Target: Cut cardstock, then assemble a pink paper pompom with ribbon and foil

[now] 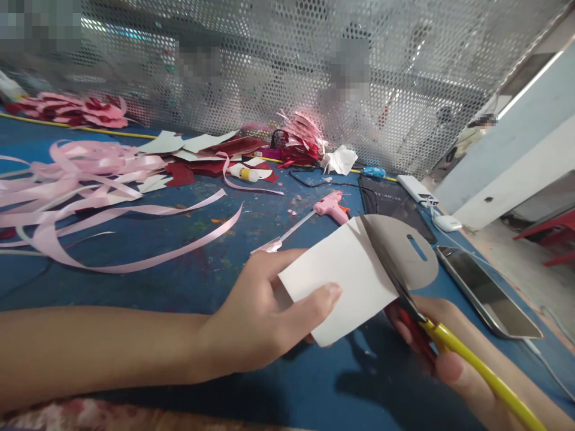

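I can read almost nothing from here. The only characters I find are faint pale digits near the top of the dark tablet [395,206] lying flat on the blue table [224,275]; they look like a clock or timer readout, perhaps starting with 23, but the steep angle and glare keep me from reading them with any confidence. The phone [487,291] beside it shows a blank, reflective screen. The glue bottle [245,173] and the glue gun [331,206] carry no lettering I can make out.

Scissors [404,287] through held white card [345,272]
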Motion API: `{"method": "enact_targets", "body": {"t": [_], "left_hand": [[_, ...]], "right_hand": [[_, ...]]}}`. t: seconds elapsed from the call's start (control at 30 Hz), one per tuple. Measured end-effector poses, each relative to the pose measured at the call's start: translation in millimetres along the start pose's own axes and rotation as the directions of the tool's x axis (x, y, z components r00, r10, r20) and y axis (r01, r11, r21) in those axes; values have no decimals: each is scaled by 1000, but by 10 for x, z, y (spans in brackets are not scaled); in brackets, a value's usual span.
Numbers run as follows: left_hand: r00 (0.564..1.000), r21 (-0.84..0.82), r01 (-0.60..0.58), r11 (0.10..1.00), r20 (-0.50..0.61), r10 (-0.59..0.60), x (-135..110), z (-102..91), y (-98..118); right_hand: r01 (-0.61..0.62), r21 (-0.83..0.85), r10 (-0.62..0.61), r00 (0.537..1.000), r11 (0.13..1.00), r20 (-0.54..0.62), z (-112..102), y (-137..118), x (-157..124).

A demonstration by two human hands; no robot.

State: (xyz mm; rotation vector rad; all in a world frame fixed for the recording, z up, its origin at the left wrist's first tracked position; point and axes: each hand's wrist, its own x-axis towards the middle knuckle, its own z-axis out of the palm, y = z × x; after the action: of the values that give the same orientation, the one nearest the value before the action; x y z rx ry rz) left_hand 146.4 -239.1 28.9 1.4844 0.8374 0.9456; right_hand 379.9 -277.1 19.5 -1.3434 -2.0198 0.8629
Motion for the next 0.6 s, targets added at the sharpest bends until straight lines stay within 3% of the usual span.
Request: {"method": "enact_targets", "body": {"t": [0.2, 0.43, 0.6], "left_hand": [[998, -10, 52, 999, 32, -52, -6, -8, 37], [999, -15, 53, 999, 14, -53, 20, -5, 24], [998, -66, 67, 996, 13, -67, 24, -1, 12]], "right_hand": [[-31, -59, 26, 996, 998, -80, 57, 125, -97], [-181, 94, 180, 983, 979, 15, 125, -60, -24], [-330, 124, 330, 944, 936, 26, 186, -117, -29]]}}
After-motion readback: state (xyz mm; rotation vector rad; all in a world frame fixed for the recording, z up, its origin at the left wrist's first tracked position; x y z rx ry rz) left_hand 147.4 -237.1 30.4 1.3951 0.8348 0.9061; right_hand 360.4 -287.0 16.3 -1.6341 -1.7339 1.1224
